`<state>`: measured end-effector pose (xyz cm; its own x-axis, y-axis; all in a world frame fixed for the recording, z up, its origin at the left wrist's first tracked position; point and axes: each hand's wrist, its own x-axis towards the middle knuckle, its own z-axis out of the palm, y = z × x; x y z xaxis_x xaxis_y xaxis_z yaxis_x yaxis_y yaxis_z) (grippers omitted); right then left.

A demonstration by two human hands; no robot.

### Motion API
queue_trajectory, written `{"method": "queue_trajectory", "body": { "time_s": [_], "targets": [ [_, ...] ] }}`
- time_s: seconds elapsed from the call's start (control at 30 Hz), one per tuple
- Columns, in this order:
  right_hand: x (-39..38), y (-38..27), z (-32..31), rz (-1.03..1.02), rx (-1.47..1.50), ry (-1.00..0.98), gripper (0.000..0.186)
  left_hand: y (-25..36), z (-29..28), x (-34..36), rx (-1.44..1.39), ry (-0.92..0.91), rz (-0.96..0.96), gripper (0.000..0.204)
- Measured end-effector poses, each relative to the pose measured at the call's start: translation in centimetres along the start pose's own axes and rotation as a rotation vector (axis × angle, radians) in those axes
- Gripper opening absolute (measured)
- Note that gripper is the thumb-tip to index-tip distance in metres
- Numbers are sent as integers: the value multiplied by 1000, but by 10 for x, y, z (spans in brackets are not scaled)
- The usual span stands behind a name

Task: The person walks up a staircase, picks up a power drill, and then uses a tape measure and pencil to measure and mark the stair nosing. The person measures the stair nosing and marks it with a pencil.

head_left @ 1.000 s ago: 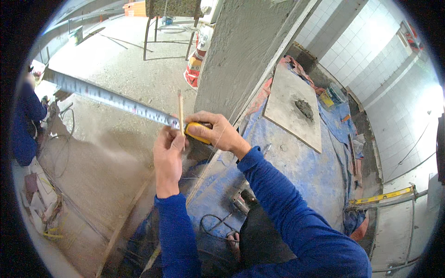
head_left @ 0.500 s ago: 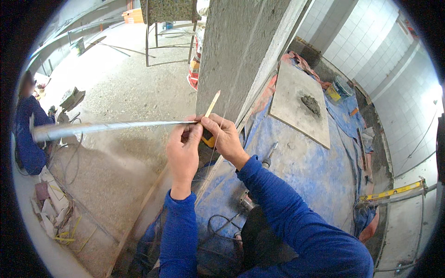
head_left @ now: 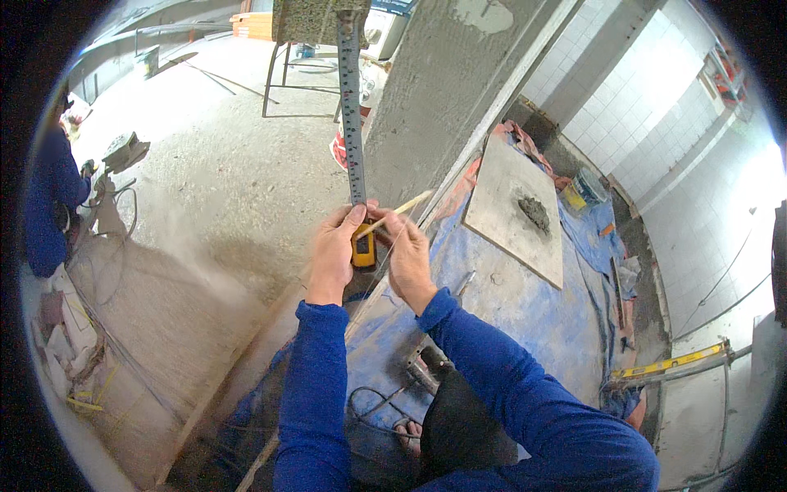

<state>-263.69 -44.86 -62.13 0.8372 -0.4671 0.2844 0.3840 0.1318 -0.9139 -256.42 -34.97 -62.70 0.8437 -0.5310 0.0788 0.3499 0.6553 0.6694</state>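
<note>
My left hand [head_left: 332,254] is closed on a yellow and black tape measure [head_left: 364,252], its thumb pressing the base of the blade. The silver tape blade [head_left: 350,115] stands out straight away from me, its far end in front of the chair seat. In my closed right hand [head_left: 409,261], beside the tape case, is a pale wooden pencil [head_left: 414,201] tilted up to the right. A thin string runs down near the right fingers. Just beyond both hands rises a grey plastered wall end [head_left: 434,107].
A power drill [head_left: 426,365] with a cable lies on the blue sheet [head_left: 508,328] by my foot. Further right are a board [head_left: 500,197] bearing mortar, a bucket [head_left: 587,190] and a yellow spirit level [head_left: 672,362]. Another person [head_left: 53,201] crouches at far left, near rubble [head_left: 78,336].
The tape blade has swung from pointing left to pointing away from me, and its face now shows. The pencil has tipped over to the right. My view has shifted slightly.
</note>
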Motion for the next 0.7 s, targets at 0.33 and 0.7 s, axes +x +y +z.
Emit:
{"method": "queue_trajectory", "body": {
  "time_s": [0.33, 0.7],
  "targets": [
    [62, -165, -13, -974, -1317, 48, 20, -25, -13, 31, 514, -221, 114, 31],
    [151, -254, 34, -1592, -2089, -182, 41, -32, 3, 56, 785, -131, 130, 38]
  ]
}}
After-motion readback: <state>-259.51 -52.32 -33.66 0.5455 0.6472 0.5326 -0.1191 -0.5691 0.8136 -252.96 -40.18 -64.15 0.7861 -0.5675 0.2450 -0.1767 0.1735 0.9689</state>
